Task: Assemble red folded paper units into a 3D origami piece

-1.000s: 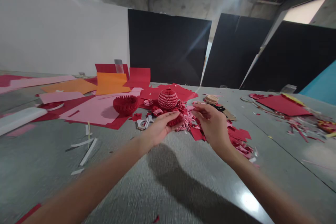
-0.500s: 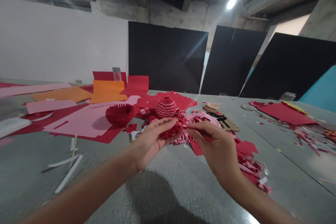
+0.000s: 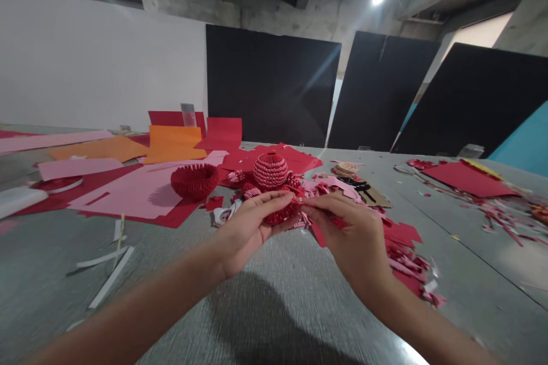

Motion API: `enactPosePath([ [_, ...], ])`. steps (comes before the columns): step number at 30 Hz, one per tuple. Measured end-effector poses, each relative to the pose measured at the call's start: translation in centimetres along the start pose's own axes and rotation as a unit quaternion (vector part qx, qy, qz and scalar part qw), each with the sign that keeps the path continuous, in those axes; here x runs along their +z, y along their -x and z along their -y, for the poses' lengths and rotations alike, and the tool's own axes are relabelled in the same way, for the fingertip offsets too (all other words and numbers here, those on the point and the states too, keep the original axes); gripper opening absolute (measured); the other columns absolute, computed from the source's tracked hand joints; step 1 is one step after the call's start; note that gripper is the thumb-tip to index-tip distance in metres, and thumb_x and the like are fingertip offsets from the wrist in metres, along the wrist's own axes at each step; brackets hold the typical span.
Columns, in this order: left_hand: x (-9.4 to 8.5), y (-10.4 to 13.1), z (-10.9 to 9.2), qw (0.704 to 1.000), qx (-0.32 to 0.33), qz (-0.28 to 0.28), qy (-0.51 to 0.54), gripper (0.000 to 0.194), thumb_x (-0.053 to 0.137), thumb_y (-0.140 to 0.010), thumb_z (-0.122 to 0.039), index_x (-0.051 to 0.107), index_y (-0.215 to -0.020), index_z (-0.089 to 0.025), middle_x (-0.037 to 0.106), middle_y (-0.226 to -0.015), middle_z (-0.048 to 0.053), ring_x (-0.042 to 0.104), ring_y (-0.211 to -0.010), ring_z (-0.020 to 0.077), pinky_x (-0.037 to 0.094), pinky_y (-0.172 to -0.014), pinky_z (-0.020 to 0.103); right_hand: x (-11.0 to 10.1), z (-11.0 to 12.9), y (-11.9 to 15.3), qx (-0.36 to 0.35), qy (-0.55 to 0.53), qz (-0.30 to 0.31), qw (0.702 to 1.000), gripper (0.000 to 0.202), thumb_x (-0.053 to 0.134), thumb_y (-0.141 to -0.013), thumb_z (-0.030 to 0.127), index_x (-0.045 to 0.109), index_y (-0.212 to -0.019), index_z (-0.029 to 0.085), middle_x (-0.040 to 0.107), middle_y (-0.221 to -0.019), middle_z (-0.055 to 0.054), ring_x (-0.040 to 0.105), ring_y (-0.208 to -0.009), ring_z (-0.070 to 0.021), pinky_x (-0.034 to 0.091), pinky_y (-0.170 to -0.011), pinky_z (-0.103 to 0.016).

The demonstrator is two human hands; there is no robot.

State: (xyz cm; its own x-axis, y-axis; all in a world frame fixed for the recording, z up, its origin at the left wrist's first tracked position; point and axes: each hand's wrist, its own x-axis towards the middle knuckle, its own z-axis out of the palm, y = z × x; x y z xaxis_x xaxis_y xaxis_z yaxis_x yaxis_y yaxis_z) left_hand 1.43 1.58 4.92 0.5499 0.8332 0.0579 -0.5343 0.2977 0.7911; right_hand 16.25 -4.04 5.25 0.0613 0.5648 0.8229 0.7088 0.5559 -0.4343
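My left hand (image 3: 252,225) is closed round a red folded-paper piece (image 3: 280,215) with a ridged surface, partly hidden by my fingers and thumb. At its right edge, my right hand (image 3: 351,228) pinches a small paper piece (image 3: 299,202), mostly covered by the fingertips. The two hands nearly meet. Just behind them stands a round ball of folded red and pink paper (image 3: 270,170) with an opening on top. Farther left, a red folded-paper bowl (image 3: 194,181) with a spiky rim rests on pink paper (image 3: 145,197).
White-handled scissors (image 3: 221,215) lie behind my left wrist. Loose pink and red folded strips (image 3: 405,265) are heaped to the right. Orange sheets (image 3: 174,142) and red sheets lie at the back left. White strips (image 3: 112,278) are at left. Black boards (image 3: 274,85) stand behind the grey table (image 3: 274,308).
My right fingertips have moved slightly left, closer to the red folded-paper piece in my left hand. The whole view has shifted a little; the things on the table stay put.
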Motion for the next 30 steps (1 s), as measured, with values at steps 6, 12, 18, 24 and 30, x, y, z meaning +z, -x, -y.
enactPosePath([
  [6, -0.2, -0.2, 0.0, 1.000, -0.007, 0.004, -0.012, 0.004, 0.067, -0.077, -0.014, 0.072, -0.077, -0.013, 0.067, -0.087, 0.003, 0.062, -0.086, 0.0133, 0.050, -0.092, 0.030, 0.0, -0.2, 0.3, -0.057, 0.054, -0.006, 0.997, 0.017, 0.057, -0.080, 0.004, 0.070, -0.086, 0.014, 0.071, -0.081, -0.004, 0.064, -0.068, -0.0100, 0.051, -0.063, -0.022],
  [12, -0.3, -0.3, -0.1, 0.999, -0.009, -0.014, -0.032, 0.006, 0.065, -0.079, -0.012, 0.071, -0.078, -0.014, 0.066, -0.088, 0.003, 0.061, -0.086, 0.0130, 0.051, -0.083, 0.026, -0.1, -0.4, 0.6, -0.110, 0.128, 0.002, 0.986, 0.024, 0.053, -0.078, -0.001, 0.071, -0.088, 0.013, 0.071, -0.084, -0.005, 0.065, -0.071, -0.0129, 0.052, -0.061, -0.023],
  [18, -0.3, -0.3, -0.1, 0.998, -0.012, -0.010, -0.063, 0.005, 0.067, -0.078, -0.016, 0.070, -0.082, -0.016, 0.067, -0.092, 0.003, 0.062, -0.088, 0.0135, 0.049, -0.083, 0.026, -0.1, -0.4, 0.6, -0.148, 0.153, 0.019, 0.977, 0.024, 0.052, -0.079, -0.001, 0.070, -0.091, 0.010, 0.071, -0.085, -0.007, 0.065, -0.071, -0.0144, 0.053, -0.059, -0.023],
  [24, 0.2, 0.0, -0.3, 0.996, -0.012, -0.022, -0.082, 0.004, 0.068, -0.077, -0.016, 0.069, -0.080, -0.015, 0.067, -0.088, 0.002, 0.062, -0.082, 0.0131, 0.049, -0.083, 0.029, -0.3, -0.5, 0.9, -0.242, 0.241, 0.013, 0.940, 0.025, 0.052, -0.079, -0.002, 0.069, -0.095, 0.007, 0.070, -0.087, -0.010, 0.066, -0.075, -0.0194, 0.055, -0.064, -0.029],
  [30, 0.4, 0.3, -0.6, 0.998, 0.005, 0.007, -0.055, 0.006, 0.065, -0.081, -0.017, 0.070, -0.083, -0.015, 0.065, -0.088, 0.001, 0.060, -0.081, 0.0105, 0.049, -0.072, 0.021, -0.2, -0.3, 1.0, -0.244, 0.246, -0.010, 0.938, 0.018, 0.057, -0.079, 0.003, 0.069, -0.093, 0.008, 0.071, -0.086, -0.009, 0.067, -0.075, -0.0178, 0.054, -0.065, -0.028],
])
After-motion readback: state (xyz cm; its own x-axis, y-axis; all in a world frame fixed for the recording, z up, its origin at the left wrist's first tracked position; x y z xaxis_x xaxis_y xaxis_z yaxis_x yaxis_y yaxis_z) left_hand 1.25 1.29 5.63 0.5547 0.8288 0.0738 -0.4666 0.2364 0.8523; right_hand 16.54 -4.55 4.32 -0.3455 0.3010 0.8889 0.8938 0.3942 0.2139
